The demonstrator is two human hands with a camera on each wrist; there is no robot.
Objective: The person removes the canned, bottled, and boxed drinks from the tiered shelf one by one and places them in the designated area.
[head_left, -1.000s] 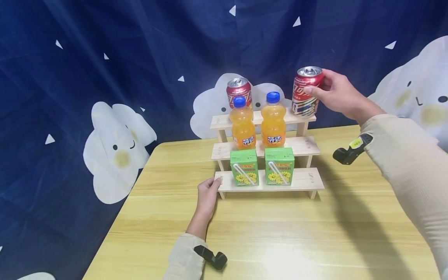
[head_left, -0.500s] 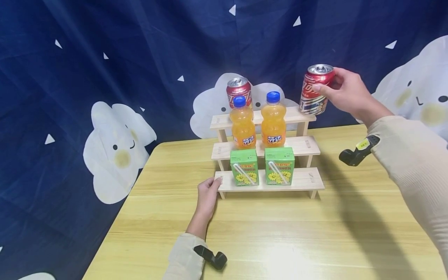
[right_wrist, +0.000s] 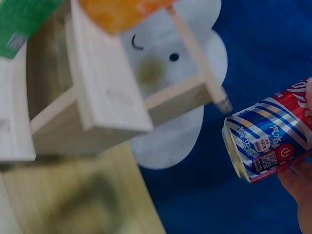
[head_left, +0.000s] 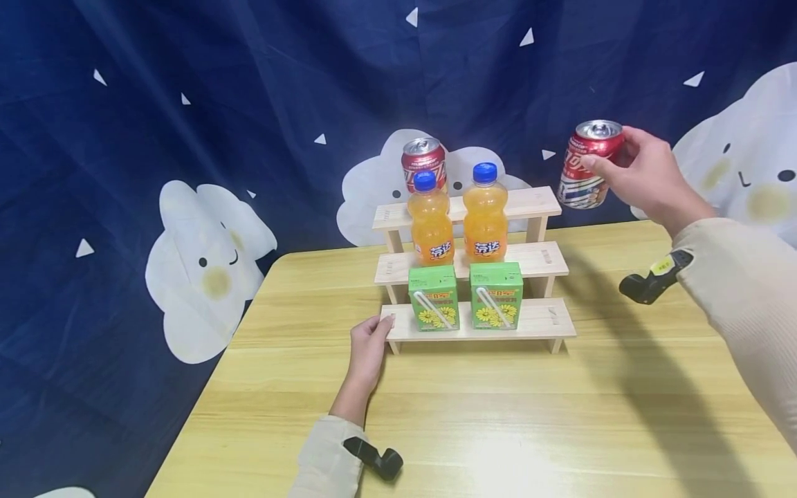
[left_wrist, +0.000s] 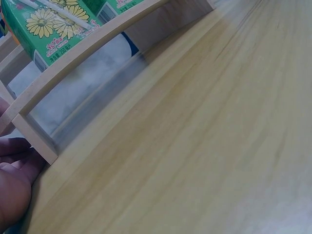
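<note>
My right hand (head_left: 654,173) grips a red soda can (head_left: 588,166) with blue and white stripes, held in the air just right of the top shelf. In the right wrist view the can (right_wrist: 270,134) is apart from the shelf end. My left hand (head_left: 369,346) pinches the left end of the lowest board of a three-step wooden rack (head_left: 542,318). On the rack, a second red can (head_left: 423,158) stands on the top step, partly behind a bottle. Two orange drink bottles (head_left: 431,225) with blue caps fill the middle step. Two green juice boxes (head_left: 434,297) stand on the bottom one.
The rack stands near the back of a light wooden table (head_left: 467,415). Behind it hangs a dark blue curtain (head_left: 280,104) with white clouds and triangles. A black wrist camera (head_left: 654,277) sticks out from the right sleeve, another (head_left: 376,460) from the left.
My right hand has lifted the can off the right end of the top step and carried it to the right. My left hand stays on the lowest board.
</note>
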